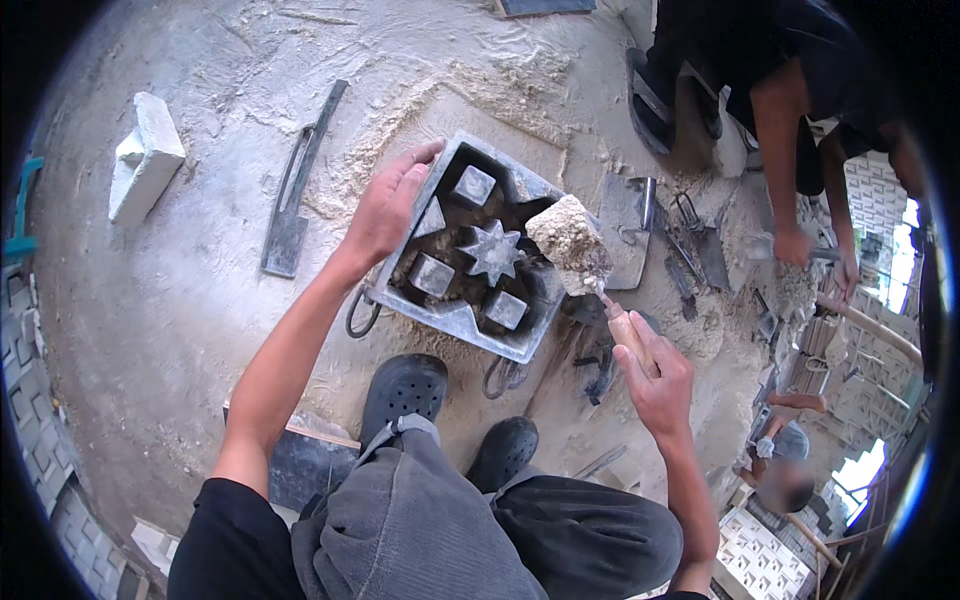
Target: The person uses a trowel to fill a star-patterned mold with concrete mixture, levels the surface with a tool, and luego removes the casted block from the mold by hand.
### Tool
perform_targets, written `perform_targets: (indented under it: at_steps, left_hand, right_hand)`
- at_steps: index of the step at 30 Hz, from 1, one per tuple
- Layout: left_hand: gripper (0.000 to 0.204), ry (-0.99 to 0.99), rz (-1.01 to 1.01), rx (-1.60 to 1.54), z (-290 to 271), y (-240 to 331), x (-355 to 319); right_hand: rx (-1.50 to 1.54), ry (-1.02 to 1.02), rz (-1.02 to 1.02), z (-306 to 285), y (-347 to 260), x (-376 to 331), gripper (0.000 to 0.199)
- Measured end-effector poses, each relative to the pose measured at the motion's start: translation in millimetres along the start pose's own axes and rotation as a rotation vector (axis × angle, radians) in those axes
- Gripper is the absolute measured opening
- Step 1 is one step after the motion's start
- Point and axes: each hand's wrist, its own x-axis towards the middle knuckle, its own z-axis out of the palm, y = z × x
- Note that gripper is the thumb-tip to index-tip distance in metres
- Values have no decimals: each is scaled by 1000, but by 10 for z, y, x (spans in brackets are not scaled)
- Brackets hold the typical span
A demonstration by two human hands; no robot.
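Observation:
A grey metal mould (456, 318) stands in front of me, tilted in the view. Inside it are a star-shaped block in the middle, several square blocks around it and angled pieces along the walls, with damp-looking dark material between them. My left hand (388, 205) grips the mould's upper left rim. In my right hand (657, 385) is the wooden handle of a trowel (641, 345). A heap of pale, crumbly sandy mix (570, 240) covers its blade, which is held over the mould's right edge. Wire loop handles (362, 314) hang from the near side.
A flat metal bar with a handle (298, 190) and a white block (148, 160) lie to the left on the dusty ground. Metal plates (625, 235) and tools lie at the right. Another person's arms (785, 170) work at the upper right; a further person (785, 470) is lower right.

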Motion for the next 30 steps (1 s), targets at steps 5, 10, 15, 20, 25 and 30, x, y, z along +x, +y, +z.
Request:
perform_targets:
  at_steps: [5, 10, 15, 20, 25, 30]
  left_hand:
    - [48, -51, 2, -17, 8, -10, 134]
    - [54, -164, 119, -57, 68, 4, 433]
    - [54, -187, 121, -145, 162, -103, 562]
    - [59, -211, 152, -43, 98, -51, 524]
    - [57, -247, 301, 294, 82, -90, 346]
    - [57, -259, 466, 1000, 304, 138, -27]
  right_hand:
    - [-73, 42, -118, 67, -310, 376, 43]
    - [-263, 85, -215, 187, -516, 688, 43]
    - [-504, 181, -413, 292, -510, 782, 49]
    - [-572, 237, -406, 224, -563, 666, 53]
    - [-512, 254, -281, 63, -536, 389, 51]
    - [-476, 141, -51, -210, -53, -408, 49]
